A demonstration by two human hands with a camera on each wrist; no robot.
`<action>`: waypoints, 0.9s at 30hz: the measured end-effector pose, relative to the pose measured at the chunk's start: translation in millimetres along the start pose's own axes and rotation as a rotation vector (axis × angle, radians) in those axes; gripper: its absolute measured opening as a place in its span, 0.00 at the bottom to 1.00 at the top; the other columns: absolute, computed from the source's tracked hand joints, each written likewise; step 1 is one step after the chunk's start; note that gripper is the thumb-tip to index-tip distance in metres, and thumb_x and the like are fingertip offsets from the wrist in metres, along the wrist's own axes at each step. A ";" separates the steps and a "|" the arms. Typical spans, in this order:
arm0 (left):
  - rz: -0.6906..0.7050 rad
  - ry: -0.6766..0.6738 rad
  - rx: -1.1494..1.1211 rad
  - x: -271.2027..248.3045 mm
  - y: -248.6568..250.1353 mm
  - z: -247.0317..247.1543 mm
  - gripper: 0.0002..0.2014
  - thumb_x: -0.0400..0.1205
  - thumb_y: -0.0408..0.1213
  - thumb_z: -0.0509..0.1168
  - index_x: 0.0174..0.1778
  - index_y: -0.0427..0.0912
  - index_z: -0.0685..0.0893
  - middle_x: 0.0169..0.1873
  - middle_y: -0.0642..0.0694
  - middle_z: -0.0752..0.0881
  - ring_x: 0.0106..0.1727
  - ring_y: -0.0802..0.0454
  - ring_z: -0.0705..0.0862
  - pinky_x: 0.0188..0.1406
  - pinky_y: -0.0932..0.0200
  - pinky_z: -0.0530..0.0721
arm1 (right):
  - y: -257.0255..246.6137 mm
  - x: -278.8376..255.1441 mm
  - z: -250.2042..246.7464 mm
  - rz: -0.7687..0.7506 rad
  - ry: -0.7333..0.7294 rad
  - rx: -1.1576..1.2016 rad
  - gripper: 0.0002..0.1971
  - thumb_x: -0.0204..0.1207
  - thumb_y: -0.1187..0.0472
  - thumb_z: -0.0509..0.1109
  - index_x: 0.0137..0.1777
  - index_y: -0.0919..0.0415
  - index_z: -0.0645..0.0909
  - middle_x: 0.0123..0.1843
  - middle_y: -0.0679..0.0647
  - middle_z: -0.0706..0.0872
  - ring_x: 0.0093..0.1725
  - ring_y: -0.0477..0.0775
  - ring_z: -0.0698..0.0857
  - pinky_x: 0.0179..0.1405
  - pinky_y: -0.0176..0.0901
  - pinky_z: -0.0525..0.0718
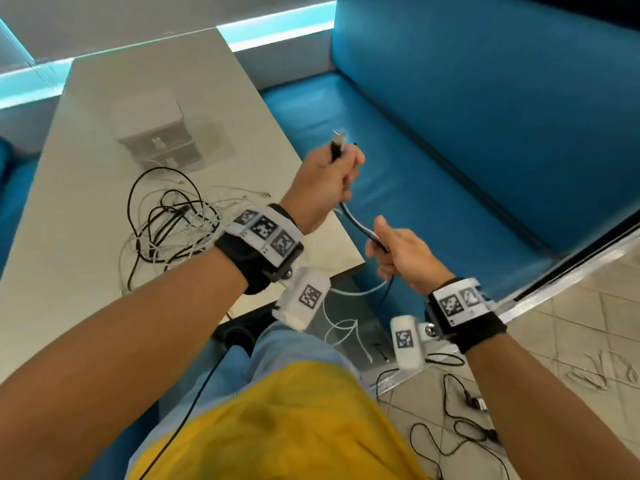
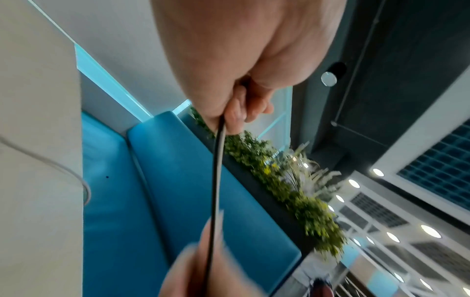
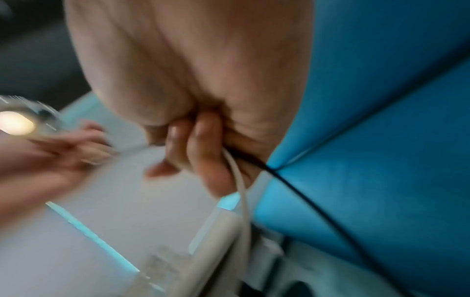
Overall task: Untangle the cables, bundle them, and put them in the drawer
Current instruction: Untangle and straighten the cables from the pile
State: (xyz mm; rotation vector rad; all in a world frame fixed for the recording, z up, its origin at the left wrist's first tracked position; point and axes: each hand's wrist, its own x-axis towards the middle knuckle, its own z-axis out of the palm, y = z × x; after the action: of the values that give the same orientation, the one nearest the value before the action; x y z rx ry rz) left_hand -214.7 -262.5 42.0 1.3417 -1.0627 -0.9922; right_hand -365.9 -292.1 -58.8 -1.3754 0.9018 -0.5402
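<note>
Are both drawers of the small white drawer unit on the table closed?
Yes: in the head view both fronts of the drawer unit sit flush, neither pulled out.

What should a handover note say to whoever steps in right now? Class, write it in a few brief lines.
Left hand grips the plug end of a black cable. Right hand grips the same cable lower down, plus a white cable.
A tangled pile of cables lies on the table, in front of the small drawer box; more cables lie on the floor.
Done: none bundled.
Left: untangle, bundle, stow.
</note>
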 end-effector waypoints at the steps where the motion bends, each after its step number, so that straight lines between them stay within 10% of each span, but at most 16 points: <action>1: -0.012 0.032 -0.023 3.7 2.9 -6.2 0.16 0.90 0.34 0.52 0.36 0.43 0.74 0.26 0.47 0.66 0.20 0.61 0.62 0.20 0.68 0.61 | 20.0 2.8 -4.0 0.035 0.079 -0.039 0.28 0.85 0.42 0.54 0.30 0.62 0.76 0.19 0.49 0.64 0.18 0.48 0.63 0.24 0.42 0.68; 6: -0.033 0.035 0.045 4.7 5.8 -22.6 0.15 0.89 0.34 0.52 0.37 0.43 0.75 0.23 0.49 0.66 0.21 0.59 0.63 0.21 0.65 0.61 | 114.8 5.3 -26.0 0.216 0.225 -0.457 0.28 0.84 0.45 0.57 0.24 0.58 0.73 0.19 0.49 0.72 0.22 0.52 0.73 0.35 0.44 0.74; 11: -0.079 -0.150 0.081 -8.8 -1.1 -11.9 0.13 0.90 0.41 0.53 0.41 0.44 0.75 0.20 0.49 0.69 0.22 0.51 0.73 0.40 0.42 0.88 | 131.8 16.1 -30.9 0.292 0.151 -0.588 0.27 0.86 0.49 0.54 0.34 0.65 0.83 0.36 0.61 0.88 0.42 0.63 0.87 0.41 0.45 0.77; 14: -0.095 -0.253 0.092 -15.6 -6.8 1.2 0.12 0.90 0.44 0.52 0.44 0.46 0.77 0.22 0.51 0.63 0.22 0.55 0.65 0.34 0.51 0.85 | 80.7 16.1 -28.5 0.114 0.242 -0.246 0.21 0.88 0.51 0.54 0.41 0.57 0.84 0.41 0.53 0.87 0.47 0.55 0.83 0.42 0.38 0.77; 17: -0.020 -0.256 0.101 -16.7 -16.0 17.4 0.12 0.89 0.42 0.54 0.44 0.48 0.81 0.22 0.54 0.63 0.22 0.57 0.63 0.29 0.57 0.70 | 18.8 12.4 -17.7 -0.042 0.002 0.256 0.25 0.77 0.37 0.58 0.54 0.58 0.82 0.48 0.52 0.88 0.54 0.50 0.85 0.55 0.39 0.80; 21: -0.027 -0.194 0.103 -12.4 -21.3 25.9 0.14 0.89 0.40 0.54 0.44 0.45 0.83 0.16 0.58 0.68 0.19 0.61 0.67 0.23 0.61 0.67 | -14.5 3.7 2.9 -0.177 -0.242 0.186 0.16 0.80 0.46 0.59 0.46 0.57 0.81 0.30 0.51 0.81 0.30 0.50 0.81 0.39 0.41 0.80; 27: 0.134 0.021 0.446 10.8 -14.7 -27.5 0.17 0.87 0.45 0.59 0.35 0.47 0.86 0.18 0.54 0.70 0.20 0.56 0.66 0.25 0.57 0.65 | 48.5 5.7 -8.3 0.063 -0.067 0.127 0.21 0.86 0.51 0.57 0.36 0.63 0.77 0.21 0.46 0.60 0.20 0.45 0.58 0.21 0.38 0.61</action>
State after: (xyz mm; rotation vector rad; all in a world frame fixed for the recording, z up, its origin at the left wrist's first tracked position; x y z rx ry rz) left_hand -184.7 -266.3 28.7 1.6064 -1.3928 -0.6602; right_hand -377.6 -294.1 -106.8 -1.2393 0.8403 -0.4922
